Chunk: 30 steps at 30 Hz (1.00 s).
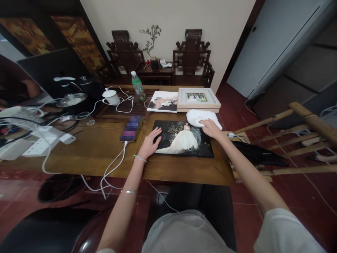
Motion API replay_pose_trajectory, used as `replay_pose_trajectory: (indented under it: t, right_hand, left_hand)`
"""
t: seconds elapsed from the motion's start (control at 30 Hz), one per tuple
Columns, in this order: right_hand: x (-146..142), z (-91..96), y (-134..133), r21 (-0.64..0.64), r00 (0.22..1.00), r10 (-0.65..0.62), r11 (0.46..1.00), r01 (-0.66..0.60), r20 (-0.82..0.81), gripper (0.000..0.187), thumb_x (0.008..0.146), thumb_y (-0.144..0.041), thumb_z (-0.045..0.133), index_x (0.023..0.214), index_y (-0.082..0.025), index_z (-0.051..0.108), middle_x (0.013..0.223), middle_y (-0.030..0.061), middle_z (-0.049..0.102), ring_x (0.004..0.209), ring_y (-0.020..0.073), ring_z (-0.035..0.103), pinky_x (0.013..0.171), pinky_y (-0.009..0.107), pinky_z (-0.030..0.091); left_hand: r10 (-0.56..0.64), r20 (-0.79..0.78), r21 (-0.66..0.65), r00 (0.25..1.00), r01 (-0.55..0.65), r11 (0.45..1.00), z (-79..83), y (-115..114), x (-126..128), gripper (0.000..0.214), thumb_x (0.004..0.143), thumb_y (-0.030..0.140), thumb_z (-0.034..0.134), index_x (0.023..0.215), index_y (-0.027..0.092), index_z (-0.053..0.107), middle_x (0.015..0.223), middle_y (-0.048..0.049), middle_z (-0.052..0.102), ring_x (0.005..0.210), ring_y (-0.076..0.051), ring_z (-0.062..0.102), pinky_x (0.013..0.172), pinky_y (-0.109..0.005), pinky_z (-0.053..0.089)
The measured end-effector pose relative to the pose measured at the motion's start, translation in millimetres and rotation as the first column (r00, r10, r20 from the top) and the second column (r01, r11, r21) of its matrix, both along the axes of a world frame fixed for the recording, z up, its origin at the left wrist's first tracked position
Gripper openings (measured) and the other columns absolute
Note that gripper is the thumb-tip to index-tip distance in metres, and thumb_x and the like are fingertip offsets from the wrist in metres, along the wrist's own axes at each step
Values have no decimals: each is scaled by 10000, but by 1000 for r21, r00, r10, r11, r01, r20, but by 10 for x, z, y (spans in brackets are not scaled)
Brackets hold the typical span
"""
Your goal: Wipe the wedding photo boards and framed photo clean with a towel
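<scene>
A dark wedding photo album (181,140) lies flat on the wooden table, its cover showing a white gown. My left hand (150,143) rests on the album's left edge with the fingers stretched out. At the album's far right corner, my right hand (210,128) grips a white cloth (201,117), which is bunched up between the album and the framed picture. Just beyond sit a white-framed picture (216,100) in a pale wooden frame and, to its left, a white-edged photo panel (162,106).
Left of the album lies a phone (131,128) on a charging cable. Further left are a white power strip (44,140), tangled cables, a lidded white cup (111,96) and a green bottle (138,86). A bamboo chair (279,123) stands at the right. Someone's arm (31,88) shows at far left.
</scene>
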State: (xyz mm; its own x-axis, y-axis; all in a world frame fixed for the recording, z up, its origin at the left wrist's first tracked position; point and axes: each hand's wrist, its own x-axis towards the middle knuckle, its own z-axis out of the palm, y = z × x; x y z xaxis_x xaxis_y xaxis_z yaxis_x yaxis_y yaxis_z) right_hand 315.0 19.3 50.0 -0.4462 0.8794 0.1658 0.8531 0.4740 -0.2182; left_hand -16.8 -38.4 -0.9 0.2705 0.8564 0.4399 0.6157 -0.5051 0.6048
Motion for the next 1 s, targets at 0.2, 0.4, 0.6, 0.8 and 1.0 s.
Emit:
replay_pose_trajectory:
  t: [0.2, 0.4, 0.6, 0.8, 1.0]
  right_hand:
    - [-56, -136, -686, 16, 999, 42, 999, -41, -25, 466, 655, 25, 366, 983, -129, 657, 1417, 188, 471, 1358, 307, 378, 1099, 630, 196]
    - [-60, -38, -1637, -96, 977, 203, 973, -208, -58, 473, 592, 62, 350, 866, -170, 658, 1448, 106, 450, 1427, 303, 198, 1102, 699, 131]
    - [-93, 37, -1650, -135, 954, 288, 945, -297, -76, 493, 581, 71, 353, 870, -176, 668, 1426, 97, 485, 1423, 281, 225, 1111, 683, 135]
    - [-171, -37, -901, -64, 971, 235, 969, -238, -46, 493, 632, 49, 362, 956, -156, 672, 1403, 136, 504, 1407, 304, 275, 1102, 679, 150]
    - [-191, -1, -151, -42, 994, 112, 993, -112, -1, 482, 671, 22, 357, 1007, -134, 666, 1296, 157, 600, 1347, 286, 401, 1072, 584, 268]
  left_hand:
    - [-1, -6, 1, 1000, 1, 1000, -8, -1, 11, 385, 940, 321, 446, 1216, 105, 606, 1343, -153, 565, 1338, -253, 438, 1127, -453, 355]
    - [2, -9, 6, 1000, -2, 1000, -20, 1, 14, 380, 940, 317, 440, 1223, 120, 602, 1344, -142, 568, 1337, -252, 441, 1122, -468, 357]
    - [2, -7, 4, 1000, -2, 1000, -24, 6, 8, 378, 940, 320, 444, 1225, 125, 599, 1346, -139, 566, 1339, -252, 437, 1123, -469, 355]
    - [5, -1, 5, 1000, -5, 1000, -30, 4, 6, 375, 940, 323, 457, 1222, 122, 601, 1344, -140, 568, 1341, -251, 434, 1127, -460, 353]
    - [1, 2, 10, 1000, -1, 1000, -30, 7, 4, 361, 941, 328, 458, 1212, 140, 606, 1336, -130, 577, 1333, -245, 446, 1119, -468, 364]
